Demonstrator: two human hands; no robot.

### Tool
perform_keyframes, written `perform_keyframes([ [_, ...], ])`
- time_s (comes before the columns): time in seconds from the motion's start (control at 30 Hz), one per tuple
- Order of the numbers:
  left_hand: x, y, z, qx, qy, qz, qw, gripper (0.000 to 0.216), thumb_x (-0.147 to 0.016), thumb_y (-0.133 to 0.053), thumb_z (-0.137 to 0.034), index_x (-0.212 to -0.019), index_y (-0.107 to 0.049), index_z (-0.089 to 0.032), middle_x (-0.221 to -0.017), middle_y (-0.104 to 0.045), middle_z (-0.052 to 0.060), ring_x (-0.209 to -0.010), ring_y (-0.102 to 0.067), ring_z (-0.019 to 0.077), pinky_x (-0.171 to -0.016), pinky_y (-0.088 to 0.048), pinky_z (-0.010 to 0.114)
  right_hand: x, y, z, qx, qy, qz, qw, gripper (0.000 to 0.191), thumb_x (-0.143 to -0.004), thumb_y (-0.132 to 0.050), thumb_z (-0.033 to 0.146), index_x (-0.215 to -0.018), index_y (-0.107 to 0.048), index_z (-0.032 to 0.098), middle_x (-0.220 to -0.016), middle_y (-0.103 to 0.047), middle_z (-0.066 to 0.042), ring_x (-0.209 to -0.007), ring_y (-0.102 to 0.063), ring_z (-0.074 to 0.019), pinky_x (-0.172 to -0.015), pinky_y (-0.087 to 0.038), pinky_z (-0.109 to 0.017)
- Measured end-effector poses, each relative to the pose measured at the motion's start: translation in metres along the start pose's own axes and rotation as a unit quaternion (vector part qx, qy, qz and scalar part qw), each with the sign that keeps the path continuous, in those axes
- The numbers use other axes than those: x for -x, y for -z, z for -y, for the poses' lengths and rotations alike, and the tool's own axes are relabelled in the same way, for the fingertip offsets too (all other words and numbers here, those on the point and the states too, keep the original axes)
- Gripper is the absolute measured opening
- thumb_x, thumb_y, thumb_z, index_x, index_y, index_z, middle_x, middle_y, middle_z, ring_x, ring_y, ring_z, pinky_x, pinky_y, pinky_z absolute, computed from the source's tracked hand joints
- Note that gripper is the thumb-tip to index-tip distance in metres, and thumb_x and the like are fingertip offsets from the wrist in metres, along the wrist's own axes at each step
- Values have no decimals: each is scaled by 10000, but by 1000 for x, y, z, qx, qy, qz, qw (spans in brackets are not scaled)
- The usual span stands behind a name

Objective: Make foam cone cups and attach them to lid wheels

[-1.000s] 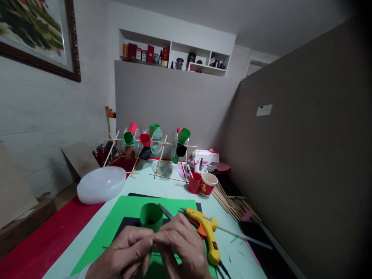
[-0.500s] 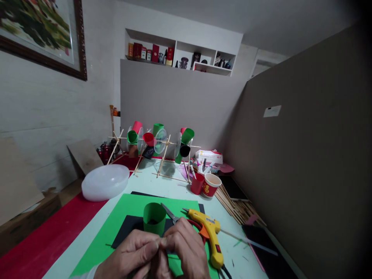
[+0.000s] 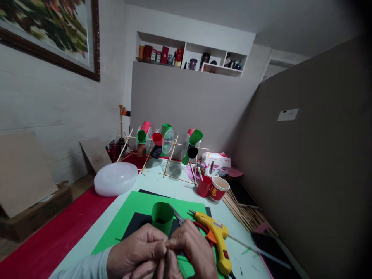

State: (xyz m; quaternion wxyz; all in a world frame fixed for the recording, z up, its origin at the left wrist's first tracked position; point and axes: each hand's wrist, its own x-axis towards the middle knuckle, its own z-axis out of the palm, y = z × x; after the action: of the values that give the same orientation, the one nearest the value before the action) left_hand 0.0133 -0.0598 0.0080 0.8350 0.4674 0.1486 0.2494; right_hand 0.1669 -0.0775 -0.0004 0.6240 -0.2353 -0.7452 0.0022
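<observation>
My left hand (image 3: 142, 250) and my right hand (image 3: 192, 250) meet at the bottom middle, both closed, thumbs and fingertips pinched together. Whatever they pinch is too small or hidden to make out. Just beyond them stands a green paper cup-like tube (image 3: 162, 217), upright on black paper (image 3: 135, 224) over a green sheet (image 3: 116, 228). Scissors (image 3: 176, 214) with red handles lie partly behind my right hand. To its right rests a yellow glue gun (image 3: 213, 236) on its side, a clear glue stick (image 3: 255, 250) sticking out of its back.
A stick frame (image 3: 171, 161) carrying clear discs and coloured paper cups stands at the back. On the left lies a translucent white round container (image 3: 116, 179). A red cup of pens (image 3: 204, 186), a paper bowl (image 3: 218, 190) and wooden sticks (image 3: 244, 211) are at the right.
The whole scene has shifted to the right in view as the camera turned slightly left. My hands stay pinched together in nearly the same pose, and the objects on the table have not moved.
</observation>
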Motion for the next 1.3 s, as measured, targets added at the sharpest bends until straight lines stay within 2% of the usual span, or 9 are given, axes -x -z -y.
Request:
perform_keyframes([
  [0.2, 0, -1, -1, 4, -7, -4, 1000, 517, -721, -793, -596, -660, -607, -117, -277, -388, -80, -162, -225, 56, -195, -257, 161, -4, 8, 1, 12, 5, 47, 999, 220, -817, -484, 9, -897, -496, 214, -677, -527, 15, -605, -509, -127, -577, -409, -275],
  [0.33, 0, 3, -6, -92, 12, -52, 994, 557, -624, -811, -657, -605, -592, -146, -297, -446, -58, -174, -257, 56, -190, -205, 160, -5, 8, -1, 19, 15, 63, 998, 210, -814, -483, 23, -875, -469, 223, -662, -514, 25, -580, -490, -122, -555, -404, -273],
  [0.4, -1, 6, -10, -127, 14, -63, 990, 505, -637, -811, -603, -585, -596, -149, -323, -495, -37, -186, -275, 52, -196, -165, 159, -6, 10, -2, 18, 22, 79, 996, 208, -822, -488, 23, -887, -477, 221, -669, -519, 25, -581, -496, -119, -554, -404, -267],
  [0.53, 0, 8, -19, -141, 11, -58, 988, 248, -692, -740, -351, -590, -659, -140, -360, -553, -20, -208, -296, 49, -231, -164, 162, -10, 15, -1, 3, 32, 120, 992, 214, -842, -499, 19, -919, -501, 219, -697, -553, 16, -605, -528, -123, -578, -424, -263],
  [0.67, 5, 2, -27, -167, 13, -46, 985, 77, -643, -705, -185, -635, -750, -122, -426, -608, -3, -280, -433, 63, -277, -223, 155, -15, 25, 0, 16, -31, 128, 991, 162, -895, -482, 65, -896, -500, 225, -737, -544, 16, -652, -547, -127, -630, -453, -257],
  [0.83, 5, -1, -30, -196, -17, -57, 979, 177, -525, -819, -178, -695, -791, -143, -586, -699, 11, -373, -457, 51, -344, -310, 160, -22, 36, -1, 46, -140, 143, 979, 133, -1001, -444, 198, -882, -497, 227, -763, -539, 22, -669, -557, -118, -634, -465, -218],
  [1.07, -1, 15, -27, -198, -93, -121, 968, 149, -533, -826, -211, -619, -732, -135, -460, -588, -33, -339, -437, 59, -318, -310, 156, -43, 29, 17, 62, -197, 186, 961, 243, -1021, -369, 284, -795, -439, 224, -699, -497, 33, -622, -493, -119, -591, -396, -234],
  [1.2, 1, 19, -30, -190, -125, -125, 966, 136, -586, -782, -216, -659, -706, -131, -466, -564, -37, -333, -420, 56, -307, -275, 148, -57, 17, 33, 57, -192, 177, 963, 286, -1006, -364, 277, -723, -367, 234, -612, -410, 54, -525, -382, -105, -492, -310, -233],
  [1.3, 6, 15, -35, -168, -148, -111, 968, 245, -613, -820, -312, -705, -682, -132, -442, -478, -67, -326, -349, 39, -317, -214, 152, -62, 11, 49, 50, -192, 173, 965, 293, -1010, -349, 281, -721, -357, 236, -613, -379, 61, -522, -357, -100, -488, -299, -229],
])
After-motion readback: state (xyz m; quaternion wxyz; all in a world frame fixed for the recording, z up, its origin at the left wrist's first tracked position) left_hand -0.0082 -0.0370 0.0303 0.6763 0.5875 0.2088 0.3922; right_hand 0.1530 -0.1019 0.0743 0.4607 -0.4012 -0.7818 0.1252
